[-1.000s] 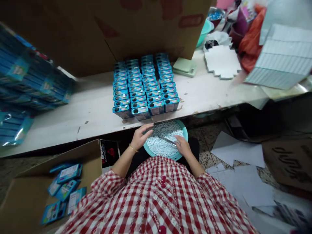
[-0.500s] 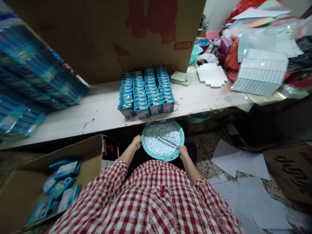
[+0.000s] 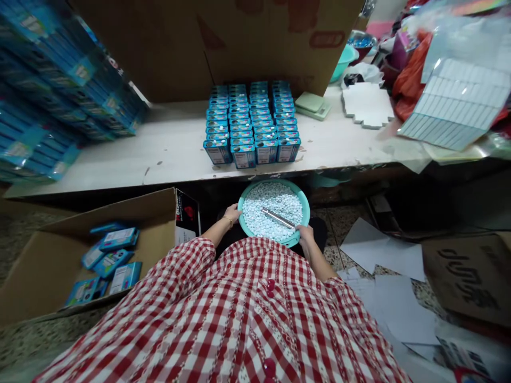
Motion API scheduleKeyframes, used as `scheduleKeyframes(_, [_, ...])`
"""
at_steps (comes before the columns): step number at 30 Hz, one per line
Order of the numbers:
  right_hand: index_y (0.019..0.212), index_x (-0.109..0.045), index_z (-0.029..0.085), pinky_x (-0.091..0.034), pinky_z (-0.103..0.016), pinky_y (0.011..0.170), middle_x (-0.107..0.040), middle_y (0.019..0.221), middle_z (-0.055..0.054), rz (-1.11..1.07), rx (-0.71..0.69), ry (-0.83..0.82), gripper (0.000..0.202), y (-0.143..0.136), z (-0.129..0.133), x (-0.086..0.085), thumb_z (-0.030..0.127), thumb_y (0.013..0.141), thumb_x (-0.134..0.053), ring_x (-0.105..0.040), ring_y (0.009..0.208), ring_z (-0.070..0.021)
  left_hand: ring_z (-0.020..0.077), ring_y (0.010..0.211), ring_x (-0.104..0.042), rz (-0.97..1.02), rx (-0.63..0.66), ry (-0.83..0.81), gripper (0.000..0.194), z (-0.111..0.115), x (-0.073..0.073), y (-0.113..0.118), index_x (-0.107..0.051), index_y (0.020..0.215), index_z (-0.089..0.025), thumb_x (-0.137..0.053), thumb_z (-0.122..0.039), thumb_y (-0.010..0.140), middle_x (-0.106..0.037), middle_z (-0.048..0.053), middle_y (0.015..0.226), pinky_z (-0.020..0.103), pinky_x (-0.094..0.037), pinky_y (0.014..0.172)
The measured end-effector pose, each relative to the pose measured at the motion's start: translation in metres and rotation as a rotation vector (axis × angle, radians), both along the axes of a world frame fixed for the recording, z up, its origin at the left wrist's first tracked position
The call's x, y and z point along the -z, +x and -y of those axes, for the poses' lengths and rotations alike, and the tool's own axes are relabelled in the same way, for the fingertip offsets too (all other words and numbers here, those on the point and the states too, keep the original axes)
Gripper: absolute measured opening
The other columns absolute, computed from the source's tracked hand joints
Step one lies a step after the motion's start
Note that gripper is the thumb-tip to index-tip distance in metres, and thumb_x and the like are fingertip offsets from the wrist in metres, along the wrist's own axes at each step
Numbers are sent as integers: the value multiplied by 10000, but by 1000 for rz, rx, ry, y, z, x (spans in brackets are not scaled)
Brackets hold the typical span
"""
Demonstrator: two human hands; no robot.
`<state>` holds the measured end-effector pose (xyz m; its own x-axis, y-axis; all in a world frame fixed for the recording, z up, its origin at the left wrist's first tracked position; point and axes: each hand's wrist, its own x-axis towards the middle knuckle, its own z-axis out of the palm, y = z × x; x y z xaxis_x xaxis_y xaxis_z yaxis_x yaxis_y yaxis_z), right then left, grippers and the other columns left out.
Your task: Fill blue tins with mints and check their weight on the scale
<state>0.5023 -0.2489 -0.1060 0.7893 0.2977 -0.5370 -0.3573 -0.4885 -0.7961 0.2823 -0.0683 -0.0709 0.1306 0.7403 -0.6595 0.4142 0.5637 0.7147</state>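
My left hand (image 3: 232,214) was curled on the left rim of a round, mint-green plastic basin (image 3: 306,206), and my right hand (image 3: 306,236) grasped the rim on the lower right side. The basin sat low over my lap, just in front of the table edge. It was full of small white pellets (image 3: 275,194), round and bumpy like a heap of tiny beads. A long, thin, shiny metal tool (image 3: 278,218) lay slanted on top of them. One end came right up to my right fingers, but I cannot tell if they pinched it too. A thin gold bracelet (image 3: 229,219) went around my left wrist, and my red-and-white checked shirt (image 3: 239,308) had soft wrinkles. On the worn white table (image 3: 175,138), flat blue boxes (image 3: 265,151) stood in four neat rows. To my left, an open brown cardboard carton (image 3: 155,215) held more blue packs (image 3: 120,239) with square edges, all in a messy pile.
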Motion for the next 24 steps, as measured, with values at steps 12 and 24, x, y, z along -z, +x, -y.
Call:
scheduleKeyframes(12, [1024,-630,118,-324,-373,946,-622,1053,-130,940,-1115,-421,261,24,-62,-53,161,855,-436,-494,1036,-233,117,565,-600,-84,31,75,224,-26,6,25,-628,936,-122,-623,-100,714,-640,29,723,229,-505,530])
scheduleKeyframes(24, [1060,-587,163,-356,-280,684,-643,954,-105,900,-1252,-651,241,41,-40,-113,204,905,-406,-569,801,-182,149,625,-617,-116,71,79,190,-33,10,25,-626,883,-134,-645,-140,695,-614,23,644,222,-499,547])
